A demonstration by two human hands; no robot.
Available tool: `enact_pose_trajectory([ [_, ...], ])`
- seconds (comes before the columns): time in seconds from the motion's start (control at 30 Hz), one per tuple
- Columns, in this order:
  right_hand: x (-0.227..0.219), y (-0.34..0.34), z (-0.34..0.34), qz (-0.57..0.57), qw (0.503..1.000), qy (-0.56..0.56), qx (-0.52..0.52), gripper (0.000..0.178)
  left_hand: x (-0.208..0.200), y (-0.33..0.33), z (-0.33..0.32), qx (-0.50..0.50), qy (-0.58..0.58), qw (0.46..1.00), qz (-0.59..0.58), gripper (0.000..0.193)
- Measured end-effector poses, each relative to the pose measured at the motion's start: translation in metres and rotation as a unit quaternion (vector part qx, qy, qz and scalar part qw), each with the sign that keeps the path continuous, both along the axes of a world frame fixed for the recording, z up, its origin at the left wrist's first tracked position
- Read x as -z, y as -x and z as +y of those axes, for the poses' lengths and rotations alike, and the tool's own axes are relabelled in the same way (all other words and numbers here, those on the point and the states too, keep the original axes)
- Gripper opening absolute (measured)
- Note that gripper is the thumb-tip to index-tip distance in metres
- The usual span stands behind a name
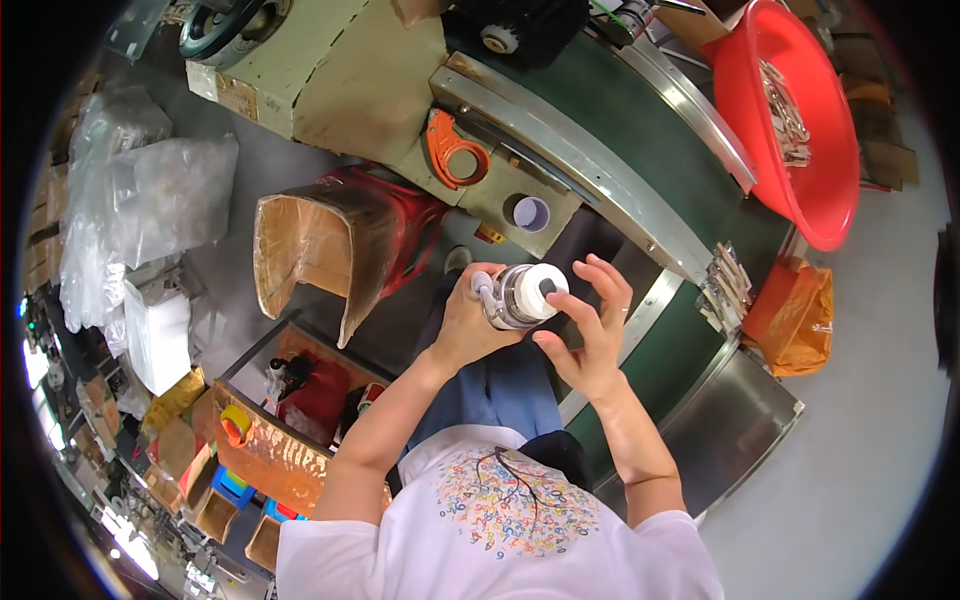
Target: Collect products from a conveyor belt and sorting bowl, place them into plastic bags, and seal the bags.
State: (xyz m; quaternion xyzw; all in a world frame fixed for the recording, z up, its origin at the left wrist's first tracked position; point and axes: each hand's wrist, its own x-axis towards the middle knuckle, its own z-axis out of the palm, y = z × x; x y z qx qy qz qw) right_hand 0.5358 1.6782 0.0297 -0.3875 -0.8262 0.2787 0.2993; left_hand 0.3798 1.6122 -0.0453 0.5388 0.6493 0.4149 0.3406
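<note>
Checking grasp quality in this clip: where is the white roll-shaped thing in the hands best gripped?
Probably around its round side wall, from the person's left, as the left hand grips it now. The white roll lies on its side, flat end toward the right hand, whose fingertips touch that end.

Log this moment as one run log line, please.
left hand: grips white roll holder | right hand: fingertips on its end | ahead: green conveyor belt, red basin
</note>
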Motion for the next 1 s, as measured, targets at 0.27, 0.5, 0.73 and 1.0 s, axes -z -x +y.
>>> enact_pose_trajectory([
  [0.27, -0.004, -0.009, -0.01, -0.027, 0.996, 0.065, 0.063, 0.043, 0.013, -0.008, -0.009, 0.013, 0.009, 1.0, 0.0, 0.074],
  [0.5, 0.007, -0.005, -0.008, -0.08, 0.987, 0.114, 0.078, 0.078, 0.02, -0.026, -0.013, 0.021, 0.063, 0.997, -0.048, 0.074],
  [0.73, 0.042, -0.002, -0.017, 0.056, 0.976, 0.07, 0.197, 0.08, 0.054, -0.042, -0.003, 0.033, 0.212, 0.972, -0.1, 0.088],
  [1.0, 0.045, -0.007, -0.023, 0.04, 0.966, 0.129, 0.221, 0.07, 0.124, -0.059, 0.011, -0.065, 0.183, 0.938, -0.288, 0.094],
])
